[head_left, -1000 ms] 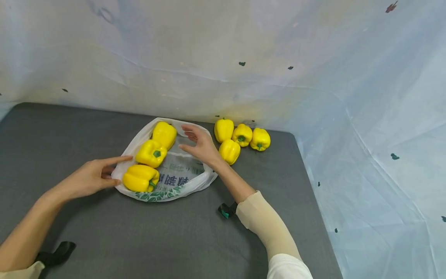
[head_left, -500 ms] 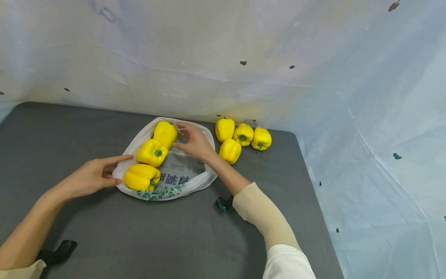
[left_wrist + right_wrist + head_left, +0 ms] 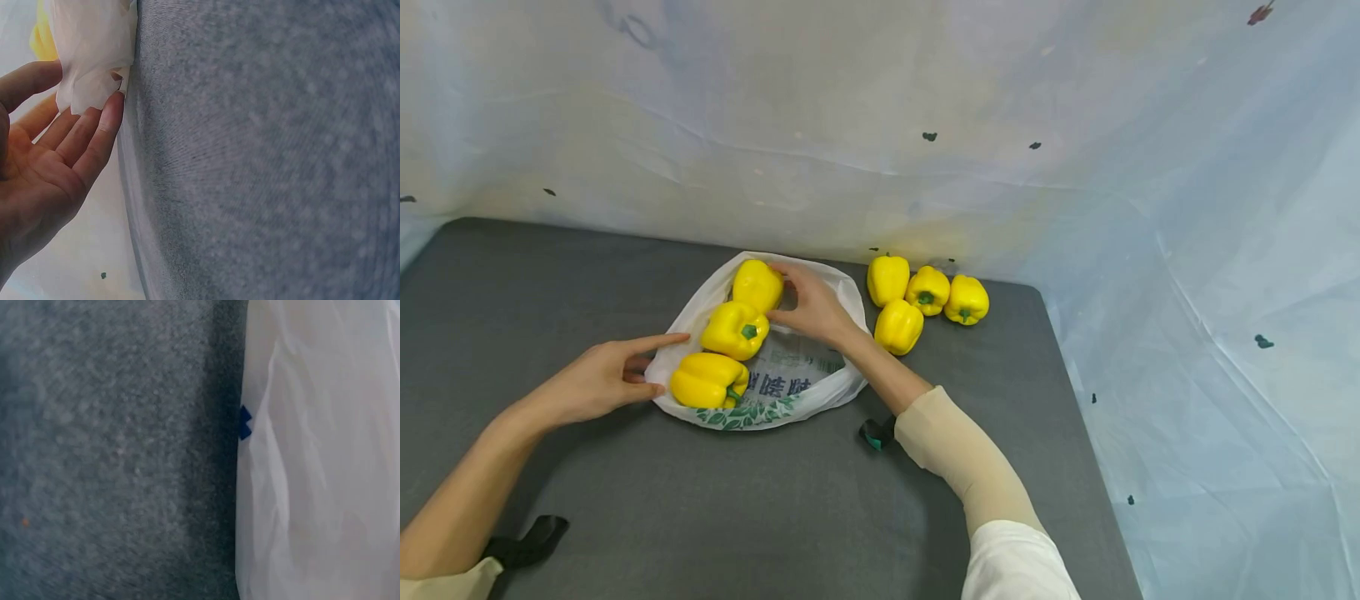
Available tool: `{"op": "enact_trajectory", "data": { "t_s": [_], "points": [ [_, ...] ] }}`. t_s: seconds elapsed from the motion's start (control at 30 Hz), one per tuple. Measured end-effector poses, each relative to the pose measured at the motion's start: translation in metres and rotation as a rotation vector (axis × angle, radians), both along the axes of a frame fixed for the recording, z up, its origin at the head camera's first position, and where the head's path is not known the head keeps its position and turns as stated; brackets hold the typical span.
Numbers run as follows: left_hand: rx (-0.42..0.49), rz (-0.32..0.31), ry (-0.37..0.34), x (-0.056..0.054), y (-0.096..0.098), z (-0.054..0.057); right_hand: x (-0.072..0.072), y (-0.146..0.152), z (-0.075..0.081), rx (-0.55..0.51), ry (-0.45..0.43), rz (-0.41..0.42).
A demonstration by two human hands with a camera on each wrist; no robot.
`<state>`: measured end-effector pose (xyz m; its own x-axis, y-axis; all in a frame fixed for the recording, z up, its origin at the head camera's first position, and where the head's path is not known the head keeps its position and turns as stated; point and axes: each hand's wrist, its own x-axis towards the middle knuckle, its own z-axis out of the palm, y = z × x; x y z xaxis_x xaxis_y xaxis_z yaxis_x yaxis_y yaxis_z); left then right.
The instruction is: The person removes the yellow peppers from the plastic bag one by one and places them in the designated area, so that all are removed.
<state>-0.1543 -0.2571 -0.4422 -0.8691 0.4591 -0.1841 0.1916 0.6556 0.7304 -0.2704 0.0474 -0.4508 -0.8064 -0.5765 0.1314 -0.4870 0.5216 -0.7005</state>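
In the head view, a white plastic bag (image 3: 820, 398) with green leaf print lies wide-mouthed on the table. Three yellow bell peppers sit along its left part: a back pepper (image 3: 757, 285), a middle pepper (image 3: 730, 330) and a front pepper (image 3: 706, 380). My left hand (image 3: 597, 379) rests against the bag's left side; the left wrist view shows its fairly straight fingers and thumb touching the plastic bag (image 3: 94, 50). Over the bag's mouth, my right hand (image 3: 817, 310) has its fingertips at the back pepper and its thumb close to the middle one. The right wrist view shows only bag and table, no hand.
Right of the bag, several more yellow bell peppers (image 3: 887, 280) are grouped near the back edge of the dark grey table (image 3: 775, 508). A pale plastic sheet (image 3: 820, 125) hangs behind the table and along its right side. Black straps (image 3: 529, 542) show at the wrists.
My right hand has moved left across the bag's mouth to the back and middle peppers. The middle pepper has shifted slightly right. My left hand stays at the bag's side.
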Motion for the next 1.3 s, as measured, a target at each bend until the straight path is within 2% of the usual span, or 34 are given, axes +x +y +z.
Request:
{"op": "enact_trajectory", "data": {
  "t_s": [0.27,0.83,1.0,1.3],
  "points": [
    [0.013,-0.007,0.003,0.0,-0.001,-0.002,-0.005,-0.005,-0.01,0.066,0.02,-0.008],
    [0.017,0.001,-0.025,-0.002,-0.001,0.0,-0.006,-0.009,-0.014,0.081,0.035,-0.068],
    [0.029,0.005,-0.033,-0.001,0.0,-0.001,-0.004,-0.005,-0.011,0.05,0.025,-0.09],
    [0.025,0.008,-0.031,0.0,0.0,-0.002,-0.002,0.006,-0.003,-0.082,-0.024,-0.03]
  ]
}}
